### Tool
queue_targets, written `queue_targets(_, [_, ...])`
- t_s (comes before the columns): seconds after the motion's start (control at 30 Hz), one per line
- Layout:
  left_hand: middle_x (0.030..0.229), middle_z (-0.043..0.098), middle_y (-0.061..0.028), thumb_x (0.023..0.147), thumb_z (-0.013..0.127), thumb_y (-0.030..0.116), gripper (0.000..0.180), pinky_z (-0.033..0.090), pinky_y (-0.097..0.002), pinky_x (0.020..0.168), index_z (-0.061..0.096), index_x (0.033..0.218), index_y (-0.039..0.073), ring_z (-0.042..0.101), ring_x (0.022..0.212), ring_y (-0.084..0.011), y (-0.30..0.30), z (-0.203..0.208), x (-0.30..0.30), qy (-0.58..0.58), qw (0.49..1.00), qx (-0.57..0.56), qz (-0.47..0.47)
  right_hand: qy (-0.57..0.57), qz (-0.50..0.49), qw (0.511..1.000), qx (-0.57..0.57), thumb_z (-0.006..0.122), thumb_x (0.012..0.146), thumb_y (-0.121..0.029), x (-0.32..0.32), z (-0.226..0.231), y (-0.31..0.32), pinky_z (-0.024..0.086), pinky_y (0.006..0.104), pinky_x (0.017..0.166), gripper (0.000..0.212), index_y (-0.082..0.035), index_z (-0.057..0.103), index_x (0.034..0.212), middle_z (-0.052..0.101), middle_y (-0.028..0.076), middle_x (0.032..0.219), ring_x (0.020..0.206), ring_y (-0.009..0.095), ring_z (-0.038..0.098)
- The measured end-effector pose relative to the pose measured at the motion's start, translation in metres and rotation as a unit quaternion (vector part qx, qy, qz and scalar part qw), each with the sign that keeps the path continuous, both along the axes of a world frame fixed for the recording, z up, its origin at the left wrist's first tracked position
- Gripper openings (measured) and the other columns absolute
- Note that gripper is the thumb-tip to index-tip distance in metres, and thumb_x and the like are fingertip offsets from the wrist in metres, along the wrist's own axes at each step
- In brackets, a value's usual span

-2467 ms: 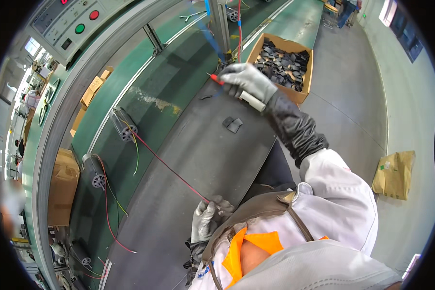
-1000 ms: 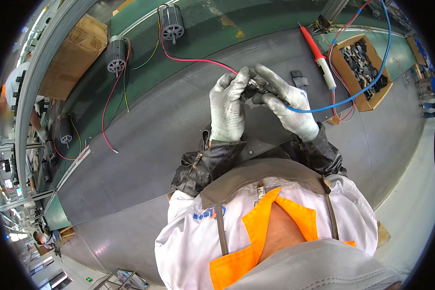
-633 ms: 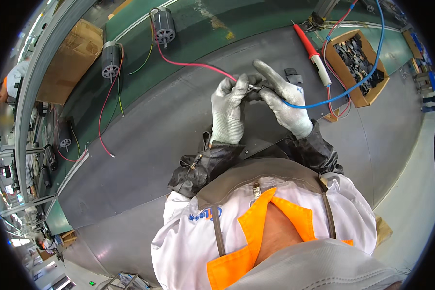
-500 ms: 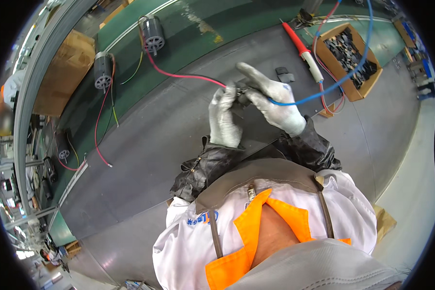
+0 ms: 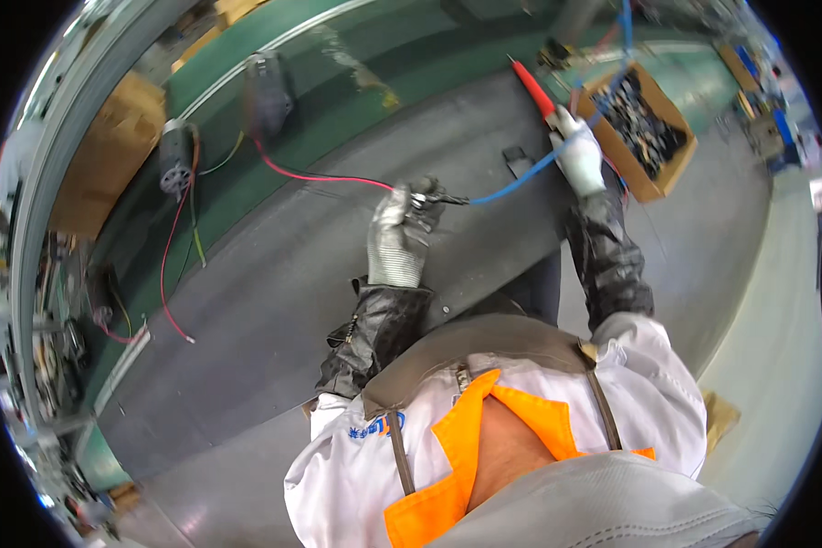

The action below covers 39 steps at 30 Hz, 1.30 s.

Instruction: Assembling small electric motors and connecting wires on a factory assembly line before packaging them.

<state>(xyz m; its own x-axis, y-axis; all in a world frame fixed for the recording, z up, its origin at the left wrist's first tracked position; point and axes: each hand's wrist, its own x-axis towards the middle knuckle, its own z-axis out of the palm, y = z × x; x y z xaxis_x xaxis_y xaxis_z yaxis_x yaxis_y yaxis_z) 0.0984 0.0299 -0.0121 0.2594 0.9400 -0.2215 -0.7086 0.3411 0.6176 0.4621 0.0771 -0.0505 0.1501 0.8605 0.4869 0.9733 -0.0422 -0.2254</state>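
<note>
red wire [image 5: 324,178], probe [image 5: 532,87] in curled hands [image 5: 398,228] [image 5: 579,157]

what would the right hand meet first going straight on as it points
First the red probe at the right hand; beyond it, probably the dark object near the metal post, depth unclear.

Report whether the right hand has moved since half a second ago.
Yes: judged against the open box, the right hand has moved right, toward it, and is now at the red probe.
</note>
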Motion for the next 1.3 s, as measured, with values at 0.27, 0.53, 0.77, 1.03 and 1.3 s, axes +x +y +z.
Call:
queue_targets(0.27, [0.117,0.068,-0.0162,0.101,0.061,0.036,0.04,0.051,-0.0428,0.097,0.067,0.112,-0.002,0.066,0.108,-0.0262,-0.006,0.001,-0.008,-0.015,1.0,0.004,0.027,0.495,0.295,0.789,-0.213,0.07,0.088,-0.002,-0.132,0.099,0.05,0.046,0.0252,0.099,0.055,0.005,0.055,0.14,0.065,0.01,0.128,0.113,0.014,0.06])
queue_targets(0.53, [0.12,0.066,-0.0166,0.102,0.058,0.039,0.045,0.044,-0.043,0.104,0.065,0.117,-0.003,0.061,0.114,-0.026,-0.006,0.002,-0.005,-0.004,0.999,0.025,0.048,0.387,0.367,0.795,-0.289,0.073,0.087,-0.009,-0.224,0.089,0.134,0.05,0.0279,0.092,0.037,0.002,0.069,0.122,0.074,0.01,0.108,0.099,0.014,0.066])
queue_targets(0.77, [0.108,0.069,-0.0149,0.104,0.056,0.028,0.038,0.051,-0.0418,0.097,0.061,0.121,-0.006,0.066,0.102,-0.0225,-0.005,-0.005,-0.004,-0.017,0.998,0.042,0.045,0.272,0.278,0.883,-0.262,0.078,0.087,-0.039,-0.234,0.09,0.121,0.054,0.0349,0.078,0.043,-0.003,0.075,0.109,0.075,0.014,0.09,0.083,0.02,0.068])
queue_targets(1.03, [0.118,0.067,-0.019,0.103,0.056,0.033,0.04,0.05,-0.047,0.099,0.064,0.115,-0.004,0.066,0.11,-0.0281,-0.007,-0.014,-0.006,-0.01,0.998,0.052,0.036,0.243,0.176,0.942,-0.151,0.071,0.089,-0.018,-0.103,0.147,0.039,0.053,0.0298,0.08,0.037,-0.003,0.069,0.123,0.074,0.013,0.094,0.087,0.014,0.067])
queue_targets(1.3, [0.12,0.065,-0.0235,0.105,0.054,0.033,0.04,0.052,-0.0453,0.096,0.065,0.109,-0.005,0.065,0.11,-0.0326,-0.002,-0.016,-0.002,-0.008,0.997,0.053,0.05,-0.048,0.007,0.995,-0.091,0.065,0.083,-0.011,-0.01,0.083,-0.045,0.05,0.0465,0.095,0.046,-0.007,0.062,0.128,0.066,0.017,0.119,0.111,0.038,0.062])
